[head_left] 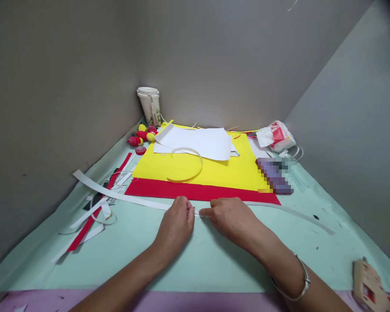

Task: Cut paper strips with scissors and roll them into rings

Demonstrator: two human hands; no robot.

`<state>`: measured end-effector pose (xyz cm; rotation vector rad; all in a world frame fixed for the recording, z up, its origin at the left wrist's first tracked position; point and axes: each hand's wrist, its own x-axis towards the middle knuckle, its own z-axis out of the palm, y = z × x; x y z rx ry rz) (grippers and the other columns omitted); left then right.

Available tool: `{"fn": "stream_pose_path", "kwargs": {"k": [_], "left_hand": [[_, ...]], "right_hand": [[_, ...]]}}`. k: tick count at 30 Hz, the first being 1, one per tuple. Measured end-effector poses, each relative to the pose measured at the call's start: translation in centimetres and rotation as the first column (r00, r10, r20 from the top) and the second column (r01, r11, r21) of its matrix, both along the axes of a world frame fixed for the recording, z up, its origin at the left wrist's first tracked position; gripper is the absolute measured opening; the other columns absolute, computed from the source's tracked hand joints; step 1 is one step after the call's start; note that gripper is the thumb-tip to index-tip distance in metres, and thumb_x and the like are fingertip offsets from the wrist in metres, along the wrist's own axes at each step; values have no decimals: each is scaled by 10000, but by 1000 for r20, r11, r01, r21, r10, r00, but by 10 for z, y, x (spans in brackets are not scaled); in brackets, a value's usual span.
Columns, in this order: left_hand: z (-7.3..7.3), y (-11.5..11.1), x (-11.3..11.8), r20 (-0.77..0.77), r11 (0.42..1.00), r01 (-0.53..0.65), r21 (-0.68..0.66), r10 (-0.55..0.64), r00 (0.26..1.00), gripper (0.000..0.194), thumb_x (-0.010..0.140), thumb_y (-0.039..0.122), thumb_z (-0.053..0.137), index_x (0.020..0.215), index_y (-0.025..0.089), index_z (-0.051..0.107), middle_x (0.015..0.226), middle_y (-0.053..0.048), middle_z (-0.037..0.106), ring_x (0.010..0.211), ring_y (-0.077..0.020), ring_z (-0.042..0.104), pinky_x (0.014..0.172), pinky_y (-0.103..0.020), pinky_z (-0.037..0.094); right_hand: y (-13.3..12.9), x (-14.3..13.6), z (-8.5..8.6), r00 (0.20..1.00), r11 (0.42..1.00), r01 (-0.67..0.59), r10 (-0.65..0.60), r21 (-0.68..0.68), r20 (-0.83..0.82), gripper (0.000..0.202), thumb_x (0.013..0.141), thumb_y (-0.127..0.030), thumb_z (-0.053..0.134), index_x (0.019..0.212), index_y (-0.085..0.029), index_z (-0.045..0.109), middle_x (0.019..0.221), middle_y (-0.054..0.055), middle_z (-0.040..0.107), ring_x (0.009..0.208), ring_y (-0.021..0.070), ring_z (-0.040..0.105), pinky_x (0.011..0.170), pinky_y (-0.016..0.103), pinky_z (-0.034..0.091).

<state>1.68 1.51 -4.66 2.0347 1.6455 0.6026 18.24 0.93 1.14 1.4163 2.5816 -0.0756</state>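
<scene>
A long white paper strip (126, 198) runs across the green table cover, from the left through both hands and out to the right. My left hand (178, 221) is closed on it near the middle, knuckles up. Just to the right, my right hand (232, 219) is closed round the strip too, its index finger pointing at the left hand; a short piece of strip shows between them. Behind the hands lie a red sheet (195, 190) and a yellow sheet (237, 175), with a curled yellow strip (200, 167) on top.
White sheets (198, 141) lie on the yellow one. At the back left stand a paper cup (150, 106) and yarn bundles (143, 135). Paper scraps (87, 227) cover the left side. A phone (274, 175), a bag (279, 136) and a beige tool (370, 286) are on the right.
</scene>
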Motion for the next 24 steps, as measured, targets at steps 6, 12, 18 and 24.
{"fn": "stream_pose_path", "kwargs": {"k": [6,12,18,24], "left_hand": [[0,-1,0,-35,1000,12,23,-11,999,160,885,188,375,731,233,381,768,-20,541,694,-178,542,600,-285,378],[-2,-1,1,-143,998,26,51,-19,989,158,897,166,361,757,226,401,782,-25,531,704,-183,542,615,-294,372],[-4,-5,3,-293,995,14,95,15,956,127,908,178,360,813,209,439,850,-41,517,717,-187,563,568,-292,352],[-4,-3,1,-267,992,6,126,28,963,90,894,169,378,853,208,448,853,-37,510,740,-194,559,558,-292,363]], "right_hand": [[0,-2,0,1000,1000,-8,8,9,1,277,915,-177,486,1060,-315,678,756,36,653,652,169,605,510,237,296],[-2,-5,0,1000,1000,3,-4,3,21,286,905,-170,496,1076,-311,677,775,50,662,678,197,630,520,247,337],[-4,-7,0,1000,1000,1,-1,3,22,276,902,-163,505,1082,-275,681,773,66,659,692,209,639,524,260,365],[-5,-7,3,999,1000,-12,12,14,31,278,896,-146,507,1074,-264,685,759,68,658,678,212,642,507,259,366]]}}
